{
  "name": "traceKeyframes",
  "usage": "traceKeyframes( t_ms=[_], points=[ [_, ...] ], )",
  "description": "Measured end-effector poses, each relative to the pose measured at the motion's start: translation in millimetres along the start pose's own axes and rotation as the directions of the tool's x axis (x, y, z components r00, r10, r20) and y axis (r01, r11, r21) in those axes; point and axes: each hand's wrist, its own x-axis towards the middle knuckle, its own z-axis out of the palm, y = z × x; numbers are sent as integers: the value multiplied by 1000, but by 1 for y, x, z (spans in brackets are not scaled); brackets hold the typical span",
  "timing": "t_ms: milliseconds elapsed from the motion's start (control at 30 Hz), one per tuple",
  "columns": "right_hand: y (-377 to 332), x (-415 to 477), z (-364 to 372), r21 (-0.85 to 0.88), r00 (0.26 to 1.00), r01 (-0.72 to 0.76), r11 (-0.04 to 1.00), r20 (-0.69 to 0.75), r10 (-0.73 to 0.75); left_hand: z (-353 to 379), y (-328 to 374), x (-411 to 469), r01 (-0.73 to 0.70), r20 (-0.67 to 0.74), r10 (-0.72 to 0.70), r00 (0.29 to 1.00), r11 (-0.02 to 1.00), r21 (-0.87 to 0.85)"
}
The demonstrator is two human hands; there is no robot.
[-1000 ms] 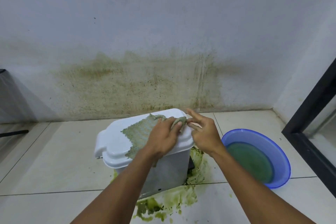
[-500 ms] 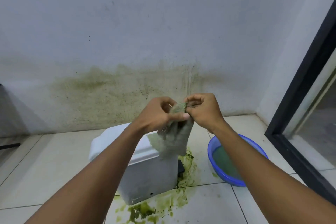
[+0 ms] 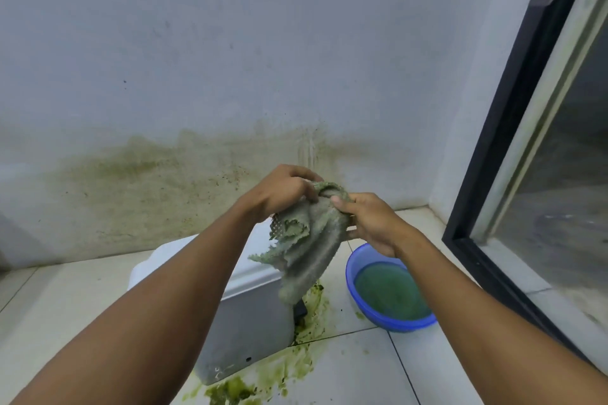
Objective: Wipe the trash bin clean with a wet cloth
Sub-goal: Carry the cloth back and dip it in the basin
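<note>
A white lidded trash bin (image 3: 253,316) stands on the tiled floor, partly hidden behind my left forearm. A grey-green wet cloth (image 3: 304,250) hangs in the air above the bin's right end. My left hand (image 3: 283,191) grips the cloth's top edge from the left. My right hand (image 3: 368,220) pinches the same edge from the right. The cloth droops down between them, its lower end close to the bin's right side.
A blue basin (image 3: 388,322) of greenish water sits on the floor right of the bin. Green slime (image 3: 296,368) is smeared on the tiles around the bin's base. The stained wall (image 3: 164,181) is behind; a black door frame (image 3: 513,115) stands at right.
Both hands lifted the cloth off the bin lid and raised it in the air. The cloth now hangs spread wider, and my view has turned right and up.
</note>
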Motion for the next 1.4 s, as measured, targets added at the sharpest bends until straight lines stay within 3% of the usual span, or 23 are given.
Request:
traceKeyframes(
  t_ms=[133,200,300,367,433,533,567,633,700,767,867,933,1167,1400],
  points=[
    [5,-8,-21,159,988,-142,977,-31,149,39,-38,7,209,286,-138,948,950,-234],
    [12,-13,-36,101,977,-204,974,-36,208,61,-56,15,250,297,-144,944,900,-358],
    [28,-21,-62,85,967,-218,972,-117,227,83,-70,27,246,173,-186,967,859,-449],
    [38,-24,-77,110,968,-189,976,-146,204,95,-76,30,122,99,-96,990,946,-299],
    [43,-25,-85,162,965,-171,972,-169,199,112,-80,28,-80,22,82,996,994,-69],
    [42,-19,-86,293,956,-143,945,-206,209,147,-89,25,-239,-50,264,963,929,283],
    [40,-17,-86,321,956,-138,937,-204,211,158,-91,24,-231,-55,260,964,922,310],
    [37,-16,-85,318,956,-148,936,-195,217,174,-94,28,-206,-79,220,972,967,153],
    [34,-17,-89,178,953,-179,967,-211,216,181,-94,34,-200,-143,214,966,974,105],
    [33,-20,-94,-117,945,-230,966,-263,193,179,-93,39,-217,-159,239,958,965,147],
    [38,-22,-97,-531,943,-278,801,-310,121,169,-88,43,-221,-83,239,967,959,179],
    [42,-20,-97,-665,951,-258,701,-303,63,162,-84,48,-183,-31,190,981,970,158],
    [54,-20,-115,-567,913,-360,741,-379,153,142,-84,60,-178,-5,188,982,941,289],
    [93,-22,-129,-668,940,-242,704,-341,-1,149,-91,74,-216,111,189,976,910,354]
  ],
)
